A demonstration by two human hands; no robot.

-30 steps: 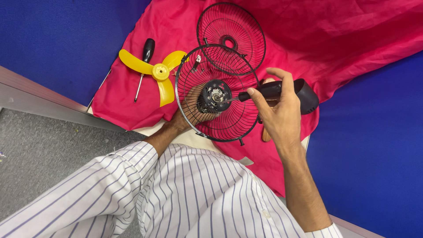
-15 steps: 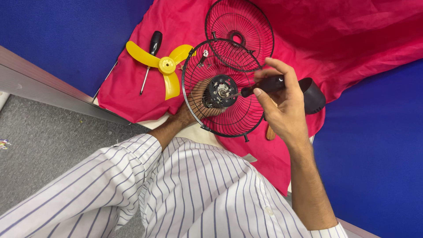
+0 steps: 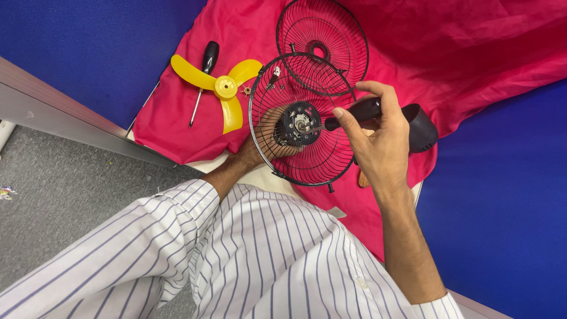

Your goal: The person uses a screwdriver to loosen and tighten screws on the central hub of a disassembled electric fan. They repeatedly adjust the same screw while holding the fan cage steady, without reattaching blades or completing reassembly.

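The right hand has its fingers wrapped around a black-handled screwdriver, the tip set at the hub of the small fan motor inside a round black wire fan guard. The left hand sits behind the guard, and its fingers seem to grip the motor housing — the wires hide them too much to be sure.

The tip could skid off the hub, since the guard is held up in the air rather than resting on the worktop; a slip would send it into the left palm behind.

Just beyond, a second black wire grille lies on the crumpled red cloth and overlaps the held guard's rim. A yellow three-bladed plastic propeller and another black-handled screwdriver lie to the left — with a small brass fitting that could roll away.
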